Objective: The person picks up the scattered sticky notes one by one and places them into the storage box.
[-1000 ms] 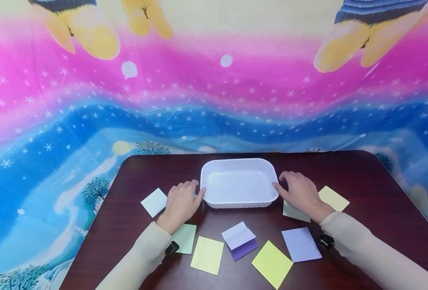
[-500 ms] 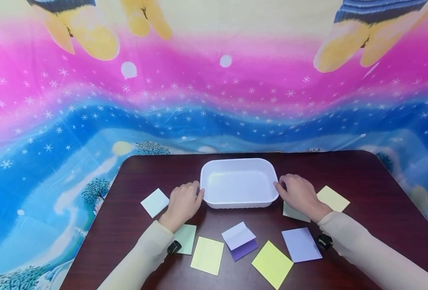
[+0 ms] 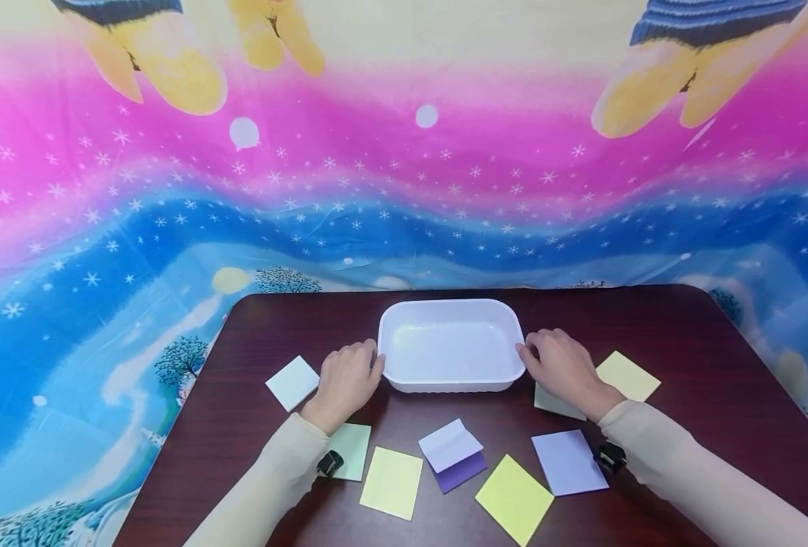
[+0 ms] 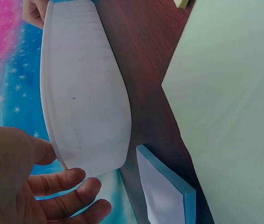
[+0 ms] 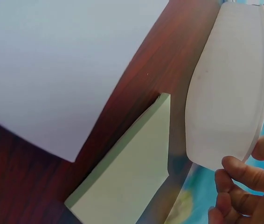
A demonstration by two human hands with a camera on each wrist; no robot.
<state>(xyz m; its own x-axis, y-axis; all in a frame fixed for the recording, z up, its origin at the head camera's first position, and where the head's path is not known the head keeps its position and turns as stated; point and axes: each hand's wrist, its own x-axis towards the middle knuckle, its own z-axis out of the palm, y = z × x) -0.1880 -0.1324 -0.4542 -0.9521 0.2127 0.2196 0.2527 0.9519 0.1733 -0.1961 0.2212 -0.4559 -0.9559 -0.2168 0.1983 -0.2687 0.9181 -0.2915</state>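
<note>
A white plastic tub (image 3: 453,385) stands toward the back middle of the dark table, its inside bare. At its left end my left hand (image 3: 346,380) pinches the rim, thumb on top and index finger under the lip; the other fingers are loosely bent below, as the left wrist view shows (image 4: 62,196). My right hand (image 3: 565,370) grips the opposite end the same way, thumb at the rim and fingertip beneath it. Under the right hand lies a partly covered pale green sticky note pad (image 5: 127,172). A pale blue pad (image 3: 293,383) lies beside the left hand.
Several more pads lie nearer: a green one (image 3: 352,452) partly behind the left wrist, a pale yellow (image 3: 391,483), a purple one with its top sheets folded up (image 3: 453,448), a bright yellow (image 3: 514,500) and a lilac (image 3: 568,462). Another yellow pad (image 3: 628,376) lies far right.
Both hands have settled slightly at the tub's ends, with the right fingers drawn in closer to the rim. The tub and the pads stay in place.
</note>
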